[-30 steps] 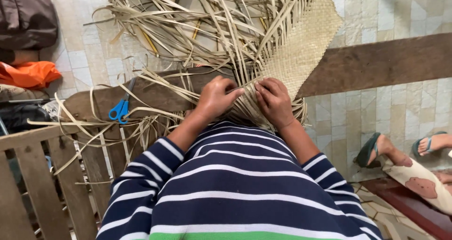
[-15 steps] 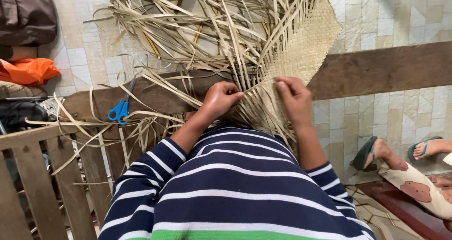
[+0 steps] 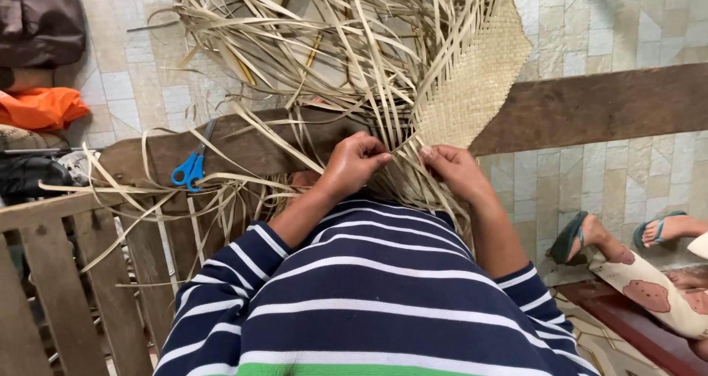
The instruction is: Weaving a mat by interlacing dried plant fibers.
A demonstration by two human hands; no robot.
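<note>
A pale woven straw mat [image 3: 472,88] rises in front of me, with many loose dry strips [image 3: 310,44] fanning out from its left edge. My left hand [image 3: 354,162] pinches loose strips at the mat's lower edge. Close beside it, my right hand [image 3: 456,171] grips strips at the woven edge. The two hands sit only a few centimetres apart. My navy, white-striped shirt fills the bottom of the view and hides my lap.
Blue-handled scissors [image 3: 190,168] lie on a dark wooden plank [image 3: 605,107] to the left. A slatted wooden frame [image 3: 66,273] stands at lower left. Orange cloth [image 3: 40,107] and a dark bag [image 3: 40,22] lie far left. Another person's sandalled feet [image 3: 612,236] rest at right.
My right hand swung out to the right along the mat edge, then came back in beside my left hand. My left hand stayed on the strips.
</note>
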